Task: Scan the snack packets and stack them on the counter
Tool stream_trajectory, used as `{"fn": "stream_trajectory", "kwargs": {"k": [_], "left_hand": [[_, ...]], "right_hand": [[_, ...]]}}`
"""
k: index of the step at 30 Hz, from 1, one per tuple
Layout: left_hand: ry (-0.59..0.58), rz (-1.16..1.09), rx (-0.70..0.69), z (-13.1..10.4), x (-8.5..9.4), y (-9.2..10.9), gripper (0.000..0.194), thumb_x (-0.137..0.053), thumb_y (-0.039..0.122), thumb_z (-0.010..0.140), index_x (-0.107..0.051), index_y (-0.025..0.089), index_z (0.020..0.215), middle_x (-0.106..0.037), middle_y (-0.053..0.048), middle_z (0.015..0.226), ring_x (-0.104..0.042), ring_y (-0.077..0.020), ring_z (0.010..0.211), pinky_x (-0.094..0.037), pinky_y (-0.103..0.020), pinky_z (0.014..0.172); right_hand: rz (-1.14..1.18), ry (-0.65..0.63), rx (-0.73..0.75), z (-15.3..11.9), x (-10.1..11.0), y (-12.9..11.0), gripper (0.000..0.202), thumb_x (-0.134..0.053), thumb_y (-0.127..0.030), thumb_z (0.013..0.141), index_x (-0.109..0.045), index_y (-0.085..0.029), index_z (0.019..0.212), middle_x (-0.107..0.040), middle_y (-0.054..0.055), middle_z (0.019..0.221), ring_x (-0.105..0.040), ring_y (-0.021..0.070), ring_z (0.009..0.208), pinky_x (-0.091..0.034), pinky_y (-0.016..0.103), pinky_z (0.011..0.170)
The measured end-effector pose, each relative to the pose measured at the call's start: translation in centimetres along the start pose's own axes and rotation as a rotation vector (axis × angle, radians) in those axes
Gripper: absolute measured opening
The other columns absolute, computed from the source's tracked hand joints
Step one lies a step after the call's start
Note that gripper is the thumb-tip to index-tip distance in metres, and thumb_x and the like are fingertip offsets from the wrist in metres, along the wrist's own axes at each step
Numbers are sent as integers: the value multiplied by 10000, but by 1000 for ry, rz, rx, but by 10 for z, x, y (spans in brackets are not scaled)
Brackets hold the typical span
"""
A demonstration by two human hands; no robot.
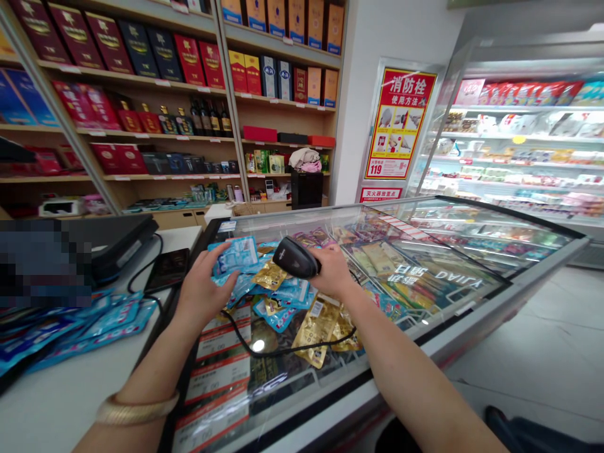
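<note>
My right hand is wrapped round a black barcode scanner, its head pointing left over the packets. A black cord loops from the scanner across the glass. Beside a blue packet, my left hand has its thumb and fingers apart; whether the fingertips touch the packet I cannot tell. Several blue packets and gold packets lie in a loose pile on the glass top of a freezer, between and below both hands.
Left of the freezer, a white counter carries more blue packets, a dark phone-like slab and a black device. Shelves of boxed bottles stand behind. A lit refrigerated display is at the right.
</note>
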State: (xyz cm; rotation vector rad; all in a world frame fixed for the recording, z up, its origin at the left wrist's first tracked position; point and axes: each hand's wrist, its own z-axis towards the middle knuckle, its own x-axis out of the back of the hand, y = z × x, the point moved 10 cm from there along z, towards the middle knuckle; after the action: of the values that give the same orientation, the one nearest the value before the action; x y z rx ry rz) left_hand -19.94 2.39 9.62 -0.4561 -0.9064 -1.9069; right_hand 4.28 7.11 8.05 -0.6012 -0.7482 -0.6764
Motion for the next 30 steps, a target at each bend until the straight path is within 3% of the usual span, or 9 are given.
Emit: {"fn": "stream_trajectory", "kwargs": {"k": [3, 6, 9, 12, 15, 18, 23, 26, 30], "left_hand": [[-11, -56, 92, -1, -13, -6, 615, -592, 476, 815, -551, 208, 1368, -664, -97, 1229, -629, -279, 1095, -505, -396, 955], [-86, -53, 73, -2, -38, -4, 633, -601, 518, 813, -572, 192, 1355, -672, -123, 1267, -619, -299, 1164, -477, -427, 1011], [-159, 22, 18, -5, -58, 3, 634, -560, 510, 850, -536, 199, 1402, -639, -151, 1327, -570, -321, 1252, -431, -490, 1057], [-173, 120, 42, -10, -63, 3, 670, -527, 518, 873, -477, 201, 1461, -552, -190, 1413, -503, -352, 1322, -403, -533, 1063], [-102, 192, 97, -10, -50, -2, 680, -526, 518, 876, -480, 176, 1462, -439, -234, 1492, -421, -380, 1386, -386, -540, 1072], [-63, 273, 180, -6, -26, -15, 667, -531, 477, 871, -486, 166, 1460, -416, -240, 1499, -407, -381, 1391, -374, -534, 1082], [-20, 542, 392, -9, 41, -54, 529, -503, 386, 861, -613, 157, 1325, -521, -236, 1402, -467, -397, 1304, -357, -571, 1052], [-100, 758, 531, -23, 72, -82, 492, -498, 419, 841, -689, 92, 1156, -569, -276, 1313, -472, -433, 1260, -347, -593, 1009], [-258, 869, 721, -46, 86, -111, 557, -511, 477, 808, -685, 69, 1145, -576, -288, 1310, -490, -432, 1230, -376, -563, 953]], "right_hand": [[-41, 83, -124, 0, 11, 22, 257, -685, -283, 704, -683, -213, 951, -756, 59, 910, -661, 242, 882, -333, 332, 837], [-82, 116, -233, -2, 17, 40, 220, -679, -275, 694, -681, -214, 905, -744, 61, 854, -660, 253, 864, -353, 330, 831], [-89, 120, -257, -3, 16, 44, 219, -676, -279, 702, -685, -221, 913, -740, 59, 836, -657, 255, 851, -365, 328, 823], [-97, 118, -232, -3, 13, 42, 233, -686, -286, 704, -692, -225, 929, -739, 58, 837, -653, 254, 844, -368, 327, 811], [-108, 127, -213, -4, 11, 41, 219, -697, -313, 708, -697, -226, 909, -734, 52, 804, -649, 251, 823, -366, 320, 781], [-105, 136, -187, -5, 9, 40, 233, -697, -333, 714, -701, -227, 921, -742, 48, 808, -651, 244, 802, -360, 314, 764], [-90, 121, -156, -4, 4, 37, 239, -687, -304, 730, -699, -220, 954, -757, 60, 864, -666, 245, 833, -352, 315, 783], [-75, 91, -165, -4, 0, 37, 217, -691, -285, 725, -693, -226, 933, -756, 50, 843, -669, 244, 829, -350, 319, 797], [-56, 88, -166, -4, 0, 34, 188, -694, -291, 729, -689, -230, 907, -754, 46, 839, -671, 242, 830, -345, 320, 802]]}}
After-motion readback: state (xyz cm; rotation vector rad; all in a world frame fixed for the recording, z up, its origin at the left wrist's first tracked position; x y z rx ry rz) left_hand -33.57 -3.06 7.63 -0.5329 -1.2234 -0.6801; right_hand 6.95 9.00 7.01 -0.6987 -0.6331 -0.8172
